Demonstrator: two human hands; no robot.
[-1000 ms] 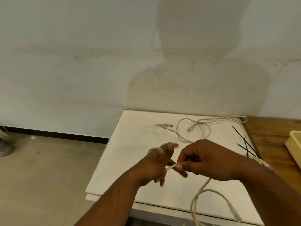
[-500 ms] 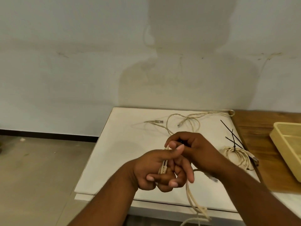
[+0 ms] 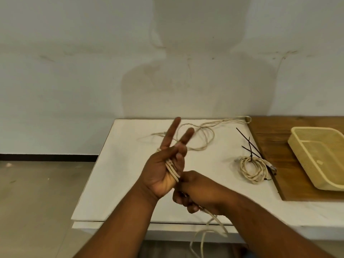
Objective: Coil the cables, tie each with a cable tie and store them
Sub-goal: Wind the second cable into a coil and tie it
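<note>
My left hand (image 3: 162,170) is raised palm towards me over the white table (image 3: 121,174), index and middle fingers straight, the other two bent. Loops of a cream cable (image 3: 172,169) are wound round that palm. My right hand (image 3: 201,190) sits just below and right of it, gripping the same cable, whose loose tail (image 3: 217,222) hangs over the table's front edge. A second, uncoiled cream cable (image 3: 204,133) lies at the back of the table. One coiled cable (image 3: 253,168) bound with a black tie lies to the right.
Loose black cable ties (image 3: 247,144) lie beside the coiled cable. A cream plastic basket (image 3: 297,146) stands on the wooden board (image 3: 270,133) at the right. A wall rises right behind the table, and the floor drops away to the left.
My left hand has opened up from a curled grip, palm turned to me with two fingers straight. My right hand has dropped from above the left hand to below it, drawing the cable down.
</note>
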